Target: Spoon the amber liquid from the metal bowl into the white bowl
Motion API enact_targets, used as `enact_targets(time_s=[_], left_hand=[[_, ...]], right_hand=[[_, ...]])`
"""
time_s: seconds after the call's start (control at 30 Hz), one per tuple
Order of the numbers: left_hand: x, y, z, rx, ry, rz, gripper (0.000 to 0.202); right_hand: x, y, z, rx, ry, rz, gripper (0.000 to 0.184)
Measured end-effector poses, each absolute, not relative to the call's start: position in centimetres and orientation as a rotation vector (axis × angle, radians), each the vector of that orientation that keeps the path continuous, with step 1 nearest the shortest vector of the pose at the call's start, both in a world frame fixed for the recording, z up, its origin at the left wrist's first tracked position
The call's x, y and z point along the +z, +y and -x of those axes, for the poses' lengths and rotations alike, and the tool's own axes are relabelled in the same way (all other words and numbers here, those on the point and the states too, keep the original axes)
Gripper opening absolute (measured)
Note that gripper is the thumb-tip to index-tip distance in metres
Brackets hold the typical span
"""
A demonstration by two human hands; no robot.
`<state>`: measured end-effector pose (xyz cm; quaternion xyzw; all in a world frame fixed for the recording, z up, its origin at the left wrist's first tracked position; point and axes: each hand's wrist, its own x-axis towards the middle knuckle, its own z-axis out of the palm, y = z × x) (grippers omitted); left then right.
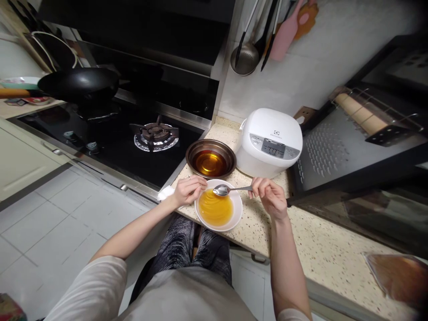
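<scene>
- White bowl [219, 207] of yellow liquid sits at the table's [321, 249] near edge.
- Left hand [187, 189] grips its left rim; keep that steady.
- Right hand [269, 196] pinches the spoon [230, 190] over the bowl; hold it level, low.

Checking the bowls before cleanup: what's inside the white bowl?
The white bowl holds yellow-orange liquid; a spoon hovers above it. Its bottom is hidden beneath the liquid.

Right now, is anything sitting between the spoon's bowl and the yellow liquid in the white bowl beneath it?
Nothing visible does. The right hand holds the spoon by its handle, its bowl hovering over the far rim of the white bowl, with open air above the yellow liquid. The left hand rests at the bowl's left rim, clear of the spoon.
</scene>
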<state>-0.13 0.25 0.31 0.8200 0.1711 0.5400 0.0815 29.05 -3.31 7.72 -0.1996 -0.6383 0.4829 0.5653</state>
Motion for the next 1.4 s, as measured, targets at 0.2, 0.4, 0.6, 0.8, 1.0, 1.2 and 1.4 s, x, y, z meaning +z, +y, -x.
enact_targets(time_s=[0.2,0.4,0.6,0.8,1.0,1.2,1.4], left_hand=[[0.6,0.2,0.1,1.631,0.512,-2.454,0.025],[0.8,0.1,0.0,1.655,0.522,-2.505,0.024],[0.7,0.1,-0.1,1.663,0.53,-2.508,0.023],[0.8,0.1,-0.1,1.669,0.528,-2.51,0.02],[0.7,0.1,-0.1,1.656,0.538,-2.516,0.02],[0.4,0.2,0.0,1.652,0.543,-2.506,0.023],[0.5,0.2,-0.1,1.642,0.517,-2.475,0.024]], right_hand=[[7.2,-2.5,-28.9,1.167,-1.312,0.543,0.033],[6.4,-0.5,-28.5,1.064,-1.047,0.615,0.034],[4.8,2.0,-27.5,1.033,-1.032,0.693,0.035],[3.2,3.3,-26.1,1.075,-1.077,0.757,0.037],[2.2,3.5,-25.4,1.137,-1.108,0.764,0.036],[1.9,3.3,-24.9,1.142,-1.173,0.789,0.038],[1.9,3.2,-24.9,1.163,-1.134,0.775,0.036]])
